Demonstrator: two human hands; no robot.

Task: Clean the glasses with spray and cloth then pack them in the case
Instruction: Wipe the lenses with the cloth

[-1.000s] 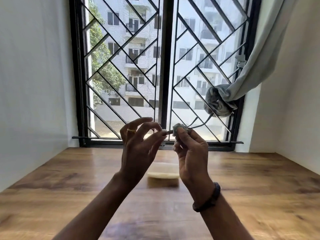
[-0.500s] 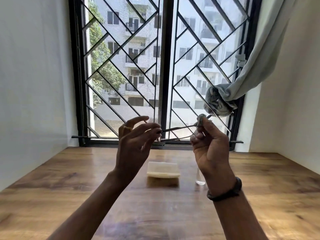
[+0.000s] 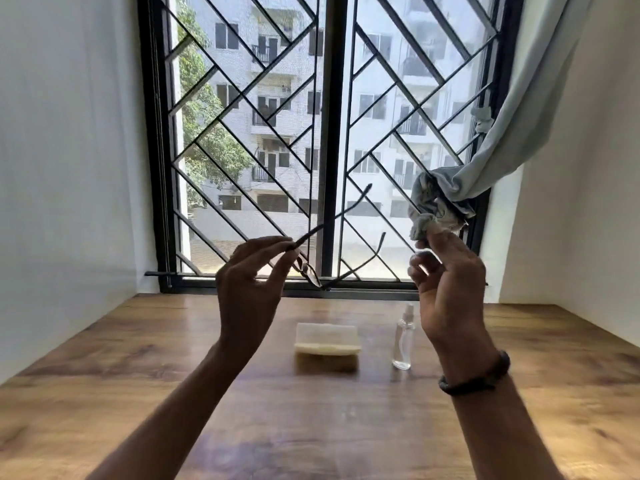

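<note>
Wooden tabletop (image 3: 138, 393) below a barred window (image 3: 329, 133). Left hand (image 3: 247, 289) — fingertips pinched on one temple of the glasses (image 3: 313, 271), held aloft with both arms unfolded. Right hand (image 3: 446, 282) grips one bunched cloth (image 3: 434, 209), clear of the frame. Glasses: one pair; likely light, thin, fragile — best held by frame, not lenses. Behind: one pale case (image 3: 327, 339), one clear spray bottle (image 3: 403, 339).
</note>
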